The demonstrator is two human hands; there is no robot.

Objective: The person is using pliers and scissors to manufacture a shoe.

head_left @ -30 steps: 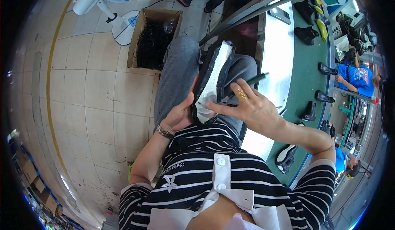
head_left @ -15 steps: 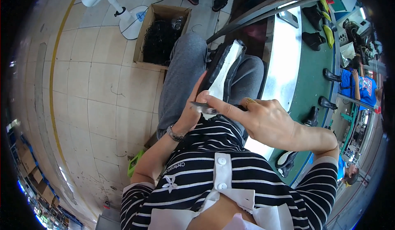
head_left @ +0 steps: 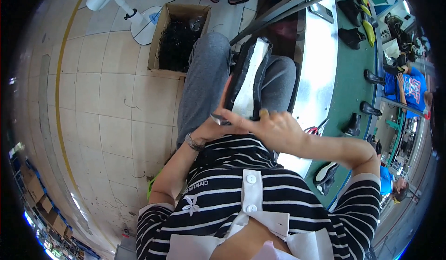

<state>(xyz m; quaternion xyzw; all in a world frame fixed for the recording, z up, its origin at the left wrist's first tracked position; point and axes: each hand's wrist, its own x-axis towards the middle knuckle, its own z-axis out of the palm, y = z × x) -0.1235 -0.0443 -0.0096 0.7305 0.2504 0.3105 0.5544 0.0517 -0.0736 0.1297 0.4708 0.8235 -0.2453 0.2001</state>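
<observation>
A black shoe (head_left: 236,76) lies bottom up over my lap, its white underside (head_left: 247,81) facing me and its far end between my knees. My left hand (head_left: 211,129) is wrapped round the near left side of the shoe, with fingers along its black edge. My right hand (head_left: 283,132) is closed at the near end of the shoe, its index finger stretched to the left. By that fingertip shows a small shiny metal tool (head_left: 218,119), blade-like; the rest of it is hidden by the hand, so its kind is unclear.
At my right runs a metal ledge (head_left: 318,69) holding a red-handled tool (head_left: 316,130), beside a green conveyor belt (head_left: 348,85) with several black shoes. A cardboard box (head_left: 153,51) of black scraps and a fan (head_left: 144,25) stand ahead left. A person in blue (head_left: 411,90) is at far right.
My right hand has moved down and left, over the near end of the shoe, and the metal tool has shifted left with it. The red-handled tool on the ledge now shows.
</observation>
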